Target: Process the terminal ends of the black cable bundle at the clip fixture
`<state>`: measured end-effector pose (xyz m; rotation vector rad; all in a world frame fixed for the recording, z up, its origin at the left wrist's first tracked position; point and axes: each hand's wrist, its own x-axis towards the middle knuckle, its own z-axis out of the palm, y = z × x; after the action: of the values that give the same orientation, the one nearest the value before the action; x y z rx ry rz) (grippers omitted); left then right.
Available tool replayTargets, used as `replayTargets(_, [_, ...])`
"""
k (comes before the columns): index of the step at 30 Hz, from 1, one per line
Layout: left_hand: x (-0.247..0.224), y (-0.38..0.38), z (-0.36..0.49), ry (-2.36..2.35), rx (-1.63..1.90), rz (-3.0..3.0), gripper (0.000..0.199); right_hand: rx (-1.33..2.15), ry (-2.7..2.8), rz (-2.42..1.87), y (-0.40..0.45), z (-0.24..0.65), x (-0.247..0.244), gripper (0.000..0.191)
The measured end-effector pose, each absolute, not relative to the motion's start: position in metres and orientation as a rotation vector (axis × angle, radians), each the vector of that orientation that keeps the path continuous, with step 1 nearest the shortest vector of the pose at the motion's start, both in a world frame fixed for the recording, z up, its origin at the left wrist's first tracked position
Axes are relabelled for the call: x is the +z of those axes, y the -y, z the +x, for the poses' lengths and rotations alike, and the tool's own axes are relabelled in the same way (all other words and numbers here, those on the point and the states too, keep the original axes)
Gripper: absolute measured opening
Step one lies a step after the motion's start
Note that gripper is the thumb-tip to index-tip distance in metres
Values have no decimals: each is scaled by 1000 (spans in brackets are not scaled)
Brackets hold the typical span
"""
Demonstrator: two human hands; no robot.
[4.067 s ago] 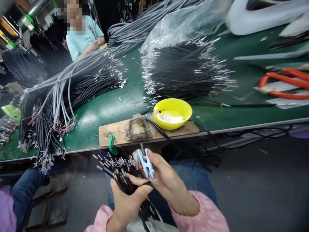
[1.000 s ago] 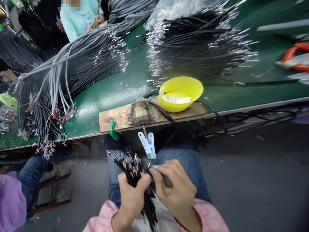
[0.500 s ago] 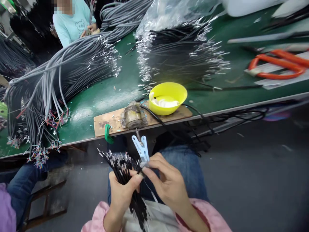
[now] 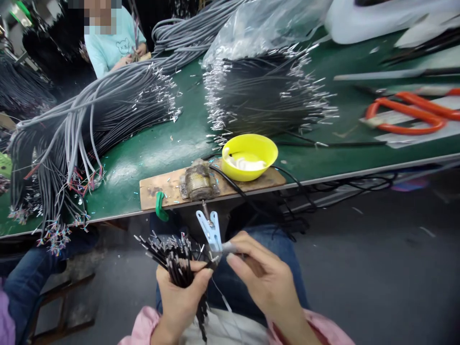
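My left hand [image 4: 181,294] is wrapped round a bundle of short black cables [image 4: 176,258] with silvery stripped ends, over my lap. One cable end sticks out between thumb and forefinger, towards a light blue clip [image 4: 212,232]. The clip hangs below a metal rod at the table's front edge. Just right of the clip, my right hand [image 4: 264,273] pinches something small and greyish, blurred and too unclear to name. A thin white strand hangs below the clip. Behind it, a small motor-like block [image 4: 199,181] sits on a wooden board [image 4: 154,188].
A yellow bowl [image 4: 251,143] with white material stands on the board, beside a green clamp [image 4: 160,207]. Behind lie black cables [image 4: 266,96], grey cables [image 4: 75,115], and orange-handled scissors [image 4: 406,127] at right. A person in light blue [image 4: 117,48] sits across the table.
My right hand has moved slightly right, away from the clip, with its fingertips drawn back. My left hand still holds the bundle, a little lower. The whole view has shifted slightly.
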<state>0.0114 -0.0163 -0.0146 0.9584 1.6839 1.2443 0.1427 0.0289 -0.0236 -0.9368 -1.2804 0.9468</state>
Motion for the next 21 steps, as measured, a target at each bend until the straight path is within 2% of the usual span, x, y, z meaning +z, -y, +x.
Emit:
replayTargets(6, [-16, 14, 10, -1629, 1173, 928, 25, 813, 1426, -884, -26, 139, -19, 16])
replayTargets(13, [-24, 13, 9, -1566, 1071, 889, 41, 783, 1467, -905, -26, 141, -22, 17])
replayTargets(21, [-21, 10, 9, -1571, 987, 983, 41, 767, 1495, -918, -27, 142, -24, 9])
